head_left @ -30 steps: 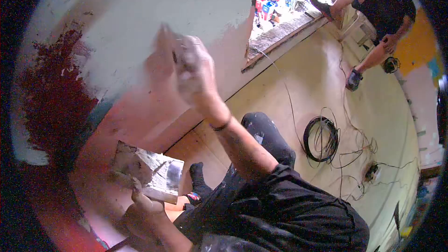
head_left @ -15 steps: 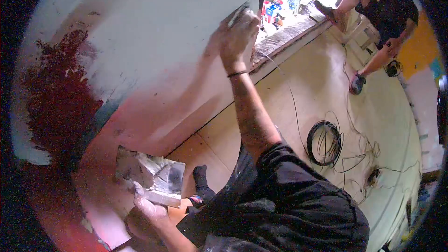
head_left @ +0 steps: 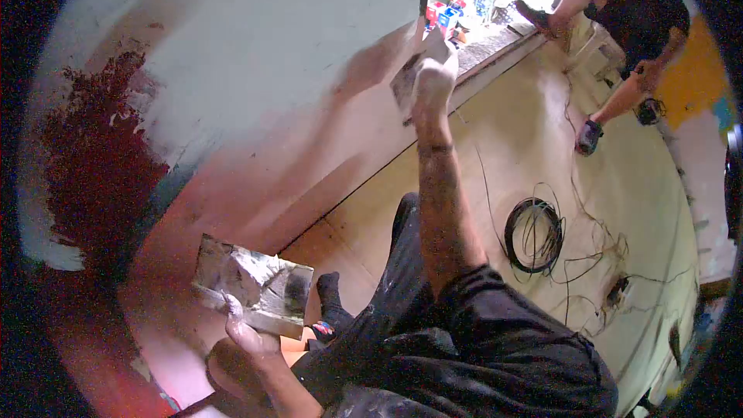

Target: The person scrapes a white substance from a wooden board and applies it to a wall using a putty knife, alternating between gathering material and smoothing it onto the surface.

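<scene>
My left hand (head_left: 251,334) grips the near edge of a rectangular board (head_left: 290,316), its thumb hooked over the rim. White putty (head_left: 255,272) is smeared across the board's top, with a dark patch at the right. My right arm is stretched out towards the window opening. At its end, my right hand (head_left: 435,83) is closed around what looks like a putty knife (head_left: 439,45), its greyish blade pointing up at the wall's edge beside the sill. The handle is hidden in my fingers, and motion blurs the hand somewhat.
A wall (head_left: 271,54) with white and dark red patches rises at the left. Beyond the sill (head_left: 495,50) stand small coloured containers (head_left: 443,17). Coiled black cable (head_left: 508,236) and loose wires lie on the pale floor. Another person (head_left: 646,11) sits at the upper right.
My right hand has moved right and down, from the wall face to the wall's edge by the sill, and the blade has turned. The board has shifted only slightly.
</scene>
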### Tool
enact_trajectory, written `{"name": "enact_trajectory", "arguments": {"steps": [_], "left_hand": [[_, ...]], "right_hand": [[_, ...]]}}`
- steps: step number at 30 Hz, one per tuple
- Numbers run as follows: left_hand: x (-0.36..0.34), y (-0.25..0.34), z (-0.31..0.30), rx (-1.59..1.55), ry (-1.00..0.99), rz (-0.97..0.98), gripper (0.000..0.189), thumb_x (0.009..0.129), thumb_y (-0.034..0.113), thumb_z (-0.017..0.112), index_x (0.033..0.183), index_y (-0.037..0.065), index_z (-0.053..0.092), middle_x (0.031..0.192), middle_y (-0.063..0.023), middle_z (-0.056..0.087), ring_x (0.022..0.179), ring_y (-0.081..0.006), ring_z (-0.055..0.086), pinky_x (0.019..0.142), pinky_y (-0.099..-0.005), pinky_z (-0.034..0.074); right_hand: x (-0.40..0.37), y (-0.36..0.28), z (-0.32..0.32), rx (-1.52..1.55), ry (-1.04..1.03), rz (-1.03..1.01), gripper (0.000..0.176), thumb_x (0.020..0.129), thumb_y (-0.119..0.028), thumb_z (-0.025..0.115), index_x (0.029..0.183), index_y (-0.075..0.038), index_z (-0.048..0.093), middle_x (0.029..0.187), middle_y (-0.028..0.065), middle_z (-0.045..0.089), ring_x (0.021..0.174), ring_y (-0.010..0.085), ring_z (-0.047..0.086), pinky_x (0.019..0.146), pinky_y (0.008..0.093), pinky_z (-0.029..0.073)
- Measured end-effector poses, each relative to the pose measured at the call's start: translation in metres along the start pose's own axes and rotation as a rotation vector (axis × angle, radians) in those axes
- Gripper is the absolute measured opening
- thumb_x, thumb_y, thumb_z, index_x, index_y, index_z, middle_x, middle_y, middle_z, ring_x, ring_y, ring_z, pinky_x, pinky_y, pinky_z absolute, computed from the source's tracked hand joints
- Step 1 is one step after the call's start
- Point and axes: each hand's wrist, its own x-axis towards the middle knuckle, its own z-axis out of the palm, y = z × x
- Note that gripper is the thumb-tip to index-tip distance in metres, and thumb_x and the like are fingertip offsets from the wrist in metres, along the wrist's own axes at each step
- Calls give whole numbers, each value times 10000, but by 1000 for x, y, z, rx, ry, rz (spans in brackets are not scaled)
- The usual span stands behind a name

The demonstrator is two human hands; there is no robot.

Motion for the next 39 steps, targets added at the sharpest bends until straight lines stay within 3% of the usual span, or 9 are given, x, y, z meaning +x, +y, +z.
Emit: {"name": "enact_trajectory", "arguments": {"steps": [4, 13, 19, 29, 31, 33, 36, 37, 39], "left_hand": [[-9, 7, 20, 10, 165, -25, 508, 841, 331, 570, 1227, 24, 450, 1206, -106, 498, 1100, -279, 476, 951, -435, 383], [-2, 0, -23, -39, 21, -49, 599, 786, 376, 608, 1226, 7, 440, 1211, -104, 475, 1120, -261, 445, 944, -417, 379], [-8, 13, -5, -15, 88, -13, 603, 788, 387, 607, 1221, 0, 444, 1202, -107, 479, 1115, -261, 448, 944, -413, 377], [-5, 9, -8, -33, 128, -13, 612, 793, 405, 606, 1211, -13, 449, 1187, -112, 486, 1107, -260, 453, 945, -407, 374], [-5, 7, -10, -26, 127, -17, 614, 794, 409, 606, 1209, -16, 450, 1184, -113, 487, 1105, -259, 454, 945, -406, 374], [-5, 6, -12, -14, 136, -31, 616, 795, 412, 605, 1207, -19, 451, 1181, -114, 489, 1104, -259, 455, 945, -405, 373], [-10, 19, 2, 43, 197, -108, 619, 796, 418, 605, 1204, -22, 453, 1177, -116, 491, 1101, -259, 456, 945, -403, 372], [-19, 25, 24, 346, 130, 201, 654, 805, 455, 596, 1193, -53, 458, 1125, -112, 525, 1040, -247, 502, 915, -380, 399], [49, -16, -119, 109, 128, -360, 613, 813, 421, 588, 1188, -50, 473, 1082, -106, 555, 982, -238, 541, 867, -358, 437]], "right_hand": [[87, 57, -40, -427, -14, -253, 180, 746, -1, 396, 893, -5, 500, 792, 66, 495, 640, 182, 523, 560, 295, 462], [-29, 55, 125, -1229, 288, -848, 397, 689, -119, 547, 1056, 28, 517, 995, 198, 512, 913, 389, 476, 817, 431, 411], [-82, 16, 105, -694, -266, -618, 310, 822, -74, 510, 1099, 61, 476, 926, 161, 516, 831, 281, 512, 778, 338, 439], [55, 20, 69, -1114, 82, -806, 234, 846, -89, 433, 1033, 32, 503, 928, 193, 529, 735, 334, 526, 703, 386, 464], [41, 41, 105, -294, 11, -608, 328, 776, -102, 484, 1078, 24, 496, 961, 191, 538, 793, 364, 513, 718, 410, 453], [-13, 34, 139, -1094, 190, -851, 404, 737, -86, 504, 1128, 15, 472, 972, 186, 526, 882, 356, 496, 754, 417, 439], [-89, 20, 154, -1103, -134, -747, 424, 705, -62, 524, 1117, 28, 480, 1006, 186, 509, 922, 358, 476, 759, 418, 427], [-101, 25, 145, -1035, -239, -693, 411, 694, -52, 533, 1096, 26, 499, 1031, 183, 506, 897, 358, 489, 733, 407, 435], [-104, 40, 104, -683, -545, -246, 425, 655, -12, 546, 1078, 27, 524, 997, 196, 527, 804, 339, 552, 633, 386, 459]]}}
